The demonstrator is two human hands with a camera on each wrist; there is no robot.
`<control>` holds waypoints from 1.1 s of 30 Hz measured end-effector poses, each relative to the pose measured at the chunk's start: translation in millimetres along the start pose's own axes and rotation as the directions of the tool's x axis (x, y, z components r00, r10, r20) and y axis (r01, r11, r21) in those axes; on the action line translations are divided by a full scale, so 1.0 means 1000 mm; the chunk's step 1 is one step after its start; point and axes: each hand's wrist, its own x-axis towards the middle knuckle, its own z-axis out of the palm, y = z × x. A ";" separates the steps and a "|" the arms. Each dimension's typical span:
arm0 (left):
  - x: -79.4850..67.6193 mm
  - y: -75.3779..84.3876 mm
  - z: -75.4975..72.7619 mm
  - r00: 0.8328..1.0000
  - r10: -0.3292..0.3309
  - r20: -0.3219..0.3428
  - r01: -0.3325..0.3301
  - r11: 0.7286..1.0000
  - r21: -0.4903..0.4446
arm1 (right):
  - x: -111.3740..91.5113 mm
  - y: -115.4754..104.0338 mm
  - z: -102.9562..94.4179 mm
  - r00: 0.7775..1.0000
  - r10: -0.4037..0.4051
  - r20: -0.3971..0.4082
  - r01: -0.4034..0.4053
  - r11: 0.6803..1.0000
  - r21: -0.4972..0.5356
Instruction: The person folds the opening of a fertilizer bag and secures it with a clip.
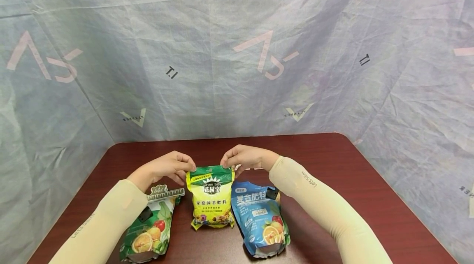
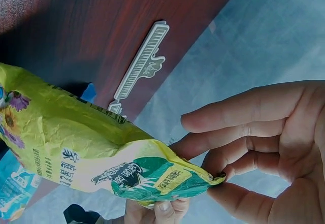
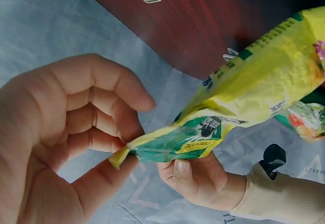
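Observation:
A yellow fertilizer bag (image 1: 212, 204) with a green top band hangs upright between my hands, its printed front toward me. My left hand (image 1: 171, 167) pinches the bag's top left corner between thumb and fingertips. At the opposite top corner my right hand (image 1: 246, 158) holds the edge in the same way. Seen from the left wrist, the top edge of the bag (image 2: 157, 176) is pressed flat and drawn out between the two hands. The right wrist view shows the yellow corner (image 3: 120, 157) between my right thumb and forefinger.
A green fruit-printed bag (image 1: 149, 231) lies left, a decorated sealing clip (image 1: 166, 194) across its top. To the right lies a blue fertilizer bag (image 1: 259, 218). Another sealing clip (image 2: 142, 61) lies on the red-brown table (image 1: 314, 157) behind the yellow bag. Grey cloth (image 1: 211, 70) surrounds the table.

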 end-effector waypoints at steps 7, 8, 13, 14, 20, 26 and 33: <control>0.000 0.003 -0.001 1.000 0.002 0.004 -0.002 1.000 -0.005 | 0.000 -0.002 -0.001 1.000 -0.011 0.002 0.011 1.000 0.014; 0.000 0.003 -0.002 1.000 0.003 0.006 -0.003 1.000 -0.008 | 0.000 -0.002 0.000 1.000 -0.013 0.006 0.013 1.000 0.010; 0.000 0.004 -0.003 1.000 -0.011 0.002 0.011 1.000 -0.027 | 0.000 -0.003 0.000 1.000 -0.015 0.007 0.015 1.000 0.012; 0.000 0.004 -0.003 1.000 -0.014 -0.001 0.014 1.000 -0.028 | 0.000 -0.003 -0.001 1.000 -0.015 0.005 0.015 1.000 0.014; 0.001 0.004 -0.003 1.000 -0.018 -0.005 0.018 1.000 -0.024 | -0.001 -0.005 -0.001 1.000 -0.013 0.012 0.012 1.000 0.027; 0.000 0.004 -0.003 1.000 -0.026 -0.006 0.026 0.999 -0.026 | -0.001 -0.005 -0.001 1.000 -0.010 0.014 0.009 0.999 0.031; 0.000 0.004 -0.002 0.999 -0.039 -0.016 0.039 0.999 -0.022 | 0.001 -0.003 0.000 1.000 0.004 0.000 -0.004 0.999 0.040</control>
